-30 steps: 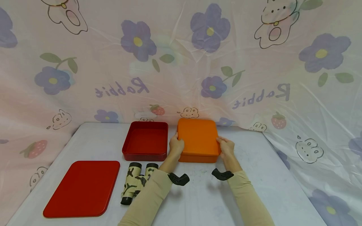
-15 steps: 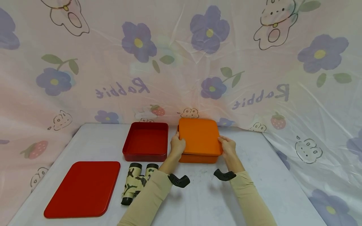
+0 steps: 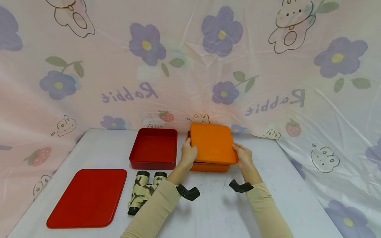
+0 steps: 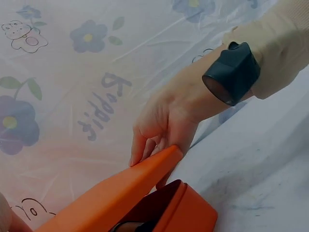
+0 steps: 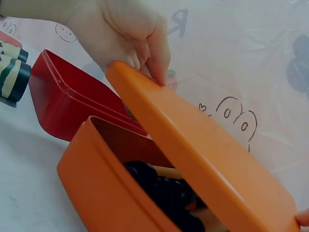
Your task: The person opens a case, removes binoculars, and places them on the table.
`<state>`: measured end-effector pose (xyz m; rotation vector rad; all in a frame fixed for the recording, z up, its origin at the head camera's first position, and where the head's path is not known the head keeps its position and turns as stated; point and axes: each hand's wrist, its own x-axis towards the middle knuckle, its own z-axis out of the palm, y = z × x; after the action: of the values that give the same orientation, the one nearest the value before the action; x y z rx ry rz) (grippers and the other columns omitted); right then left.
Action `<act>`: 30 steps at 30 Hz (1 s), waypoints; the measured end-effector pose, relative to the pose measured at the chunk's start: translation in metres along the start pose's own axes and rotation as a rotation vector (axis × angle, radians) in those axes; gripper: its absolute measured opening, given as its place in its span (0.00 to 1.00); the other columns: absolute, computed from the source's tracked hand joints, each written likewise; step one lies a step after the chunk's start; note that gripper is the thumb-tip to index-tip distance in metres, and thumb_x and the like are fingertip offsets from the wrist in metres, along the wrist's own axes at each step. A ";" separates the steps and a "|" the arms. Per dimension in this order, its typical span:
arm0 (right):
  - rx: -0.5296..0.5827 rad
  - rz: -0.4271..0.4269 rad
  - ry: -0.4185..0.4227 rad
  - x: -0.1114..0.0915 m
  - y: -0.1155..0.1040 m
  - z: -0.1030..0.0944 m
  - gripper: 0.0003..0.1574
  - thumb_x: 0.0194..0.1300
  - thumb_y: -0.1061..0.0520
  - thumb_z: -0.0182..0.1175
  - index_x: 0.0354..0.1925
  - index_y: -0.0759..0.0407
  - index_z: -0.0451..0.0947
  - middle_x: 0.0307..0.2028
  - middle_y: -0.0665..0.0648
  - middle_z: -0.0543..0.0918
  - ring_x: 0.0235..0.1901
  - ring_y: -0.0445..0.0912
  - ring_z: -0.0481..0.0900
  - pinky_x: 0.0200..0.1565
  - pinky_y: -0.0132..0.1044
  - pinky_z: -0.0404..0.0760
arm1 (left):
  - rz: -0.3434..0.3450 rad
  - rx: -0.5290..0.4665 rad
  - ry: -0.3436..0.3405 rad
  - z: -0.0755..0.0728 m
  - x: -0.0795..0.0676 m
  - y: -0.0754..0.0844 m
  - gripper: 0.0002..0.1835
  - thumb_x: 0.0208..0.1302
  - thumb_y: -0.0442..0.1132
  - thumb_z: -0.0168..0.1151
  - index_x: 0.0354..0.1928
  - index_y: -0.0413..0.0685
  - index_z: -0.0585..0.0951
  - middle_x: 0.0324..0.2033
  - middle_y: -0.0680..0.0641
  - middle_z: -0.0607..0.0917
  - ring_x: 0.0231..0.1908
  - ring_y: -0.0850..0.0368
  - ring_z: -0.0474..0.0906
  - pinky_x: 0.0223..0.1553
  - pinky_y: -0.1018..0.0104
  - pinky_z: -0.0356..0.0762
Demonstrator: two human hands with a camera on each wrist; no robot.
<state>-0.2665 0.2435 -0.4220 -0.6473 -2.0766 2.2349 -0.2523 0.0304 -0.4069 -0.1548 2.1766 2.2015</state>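
An orange lid [image 3: 212,142] is held tilted above the orange box [image 3: 209,167], offset to the right of it. My left hand [image 3: 189,154] grips the lid's left edge, thumb on top. The right hand [image 3: 244,158] pinches its right edge; in the left wrist view that hand [image 4: 164,121] has its fingers over the lid's corner. Through the gap, the right wrist view shows a black lumpy thing [image 5: 166,193] with tan parts inside the box; the lid hides the rest of it.
Left of the orange box stands an open red box [image 3: 153,148]. A flat red lid [image 3: 87,198] lies at the front left. Camouflage binoculars [image 3: 139,190] lie beside it, partly behind the left forearm. A patterned curtain [image 3: 184,66] hangs behind the white table [image 3: 208,205].
The orange lid has come up off the box and shifted to the right, both hands moving with it. A gap has opened between lid and box. The red things and binoculars stay put.
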 end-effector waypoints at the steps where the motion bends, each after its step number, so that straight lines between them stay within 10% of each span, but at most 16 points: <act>1: -0.004 0.004 -0.003 -0.001 -0.001 -0.001 0.31 0.72 0.56 0.50 0.69 0.63 0.62 0.70 0.62 0.64 0.53 0.42 0.71 0.55 0.31 0.73 | 0.001 0.004 0.000 0.001 -0.001 0.000 0.31 0.70 0.29 0.43 0.73 0.32 0.51 0.75 0.35 0.53 0.75 0.42 0.49 0.75 0.46 0.50; 20: 0.003 -0.042 -0.019 -0.021 -0.008 -0.025 0.31 0.69 0.58 0.55 0.67 0.67 0.65 0.26 0.35 0.78 0.32 0.30 0.76 0.37 0.23 0.79 | 0.044 -0.088 -0.038 0.013 -0.018 0.003 0.31 0.69 0.27 0.41 0.72 0.26 0.51 0.73 0.30 0.55 0.75 0.38 0.50 0.75 0.46 0.51; 30: -0.033 -0.022 -0.054 -0.028 -0.012 -0.040 0.34 0.70 0.57 0.54 0.69 0.67 0.61 0.31 0.35 0.77 0.35 0.30 0.75 0.39 0.20 0.77 | 0.046 -0.087 -0.078 0.016 -0.027 0.001 0.28 0.70 0.27 0.43 0.70 0.27 0.56 0.70 0.29 0.62 0.71 0.36 0.60 0.71 0.45 0.60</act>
<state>-0.2316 0.2742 -0.4039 -0.5688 -2.1389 2.2360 -0.2266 0.0476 -0.4036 -0.0214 2.0665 2.2863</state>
